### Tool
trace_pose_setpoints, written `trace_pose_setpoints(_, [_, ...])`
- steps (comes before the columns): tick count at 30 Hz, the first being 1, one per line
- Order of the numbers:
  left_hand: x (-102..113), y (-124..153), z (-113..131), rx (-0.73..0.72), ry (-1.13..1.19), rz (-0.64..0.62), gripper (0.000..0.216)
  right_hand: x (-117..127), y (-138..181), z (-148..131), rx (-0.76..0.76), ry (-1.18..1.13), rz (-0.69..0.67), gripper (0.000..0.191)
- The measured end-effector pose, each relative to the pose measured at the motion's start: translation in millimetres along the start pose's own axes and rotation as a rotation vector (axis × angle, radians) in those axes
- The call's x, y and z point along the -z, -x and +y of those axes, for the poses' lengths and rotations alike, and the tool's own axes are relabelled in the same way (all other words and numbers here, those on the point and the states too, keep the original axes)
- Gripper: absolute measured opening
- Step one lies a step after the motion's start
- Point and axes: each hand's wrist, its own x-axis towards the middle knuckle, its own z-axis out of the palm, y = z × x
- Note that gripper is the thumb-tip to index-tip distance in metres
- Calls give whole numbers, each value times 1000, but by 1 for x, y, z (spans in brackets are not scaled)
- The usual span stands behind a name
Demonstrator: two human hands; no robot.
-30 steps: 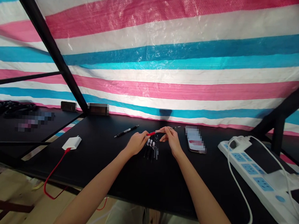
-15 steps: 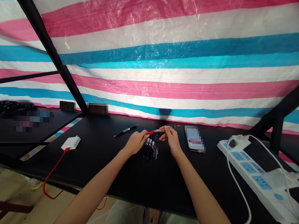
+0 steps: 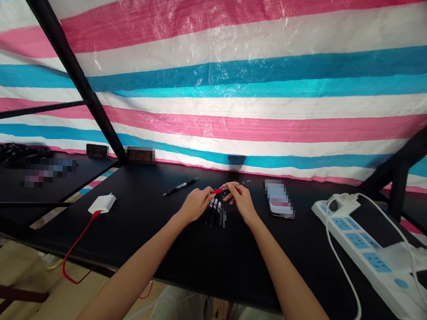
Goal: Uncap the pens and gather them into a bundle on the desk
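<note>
My left hand (image 3: 195, 205) is closed round a red pen barrel (image 3: 217, 191), held level over the black table. My right hand (image 3: 242, 200) pinches at the barrel's right end, its other fingers loosely curled. From behind the right fingers a thin pen refill (image 3: 246, 182) sticks out to the right; how far it reaches into the barrel is hidden by the fingers. Just below both hands, several dark pens and slim refills (image 3: 215, 214) lie side by side. A black pen (image 3: 180, 186) rests apart, left of my left hand.
A phone (image 3: 279, 199) lies right of my hands. Further right is a white power strip (image 3: 360, 246) with plugs and a looping cable. On the left sits a white charger (image 3: 102, 203) with a red cable. Black metal bars (image 3: 71, 64) and a striped sheet (image 3: 237, 127) stand behind.
My right hand has shifted slightly left, closer to my left hand. Less of the refill and barrel shows between and beyond the fingers.
</note>
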Motion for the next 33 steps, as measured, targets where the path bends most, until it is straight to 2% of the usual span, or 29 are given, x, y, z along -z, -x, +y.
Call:
trace_pose_setpoints(6, [2, 0, 0, 93, 18, 79, 39, -7, 3, 7, -79, 67, -131, 33])
trace_pose_setpoints(11, [4, -3, -8, 220, 21, 163, 41, -5, 4, 9, -71, 113, -157, 29])
trace_pose_setpoints(16, [5, -5, -19, 245, -95, 245, 37, -4, 4, 8, -87, 149, -163, 29])
trace_pose_setpoints(22, [1, -4, -36, 259, -325, 158, 28, -2, 4, 11, -85, 179, -174, 29])
trace_pose_setpoints(33, [0, -1, -56, 269, -450, 123, 30, -2, 4, 10, -89, 159, -198, 29])
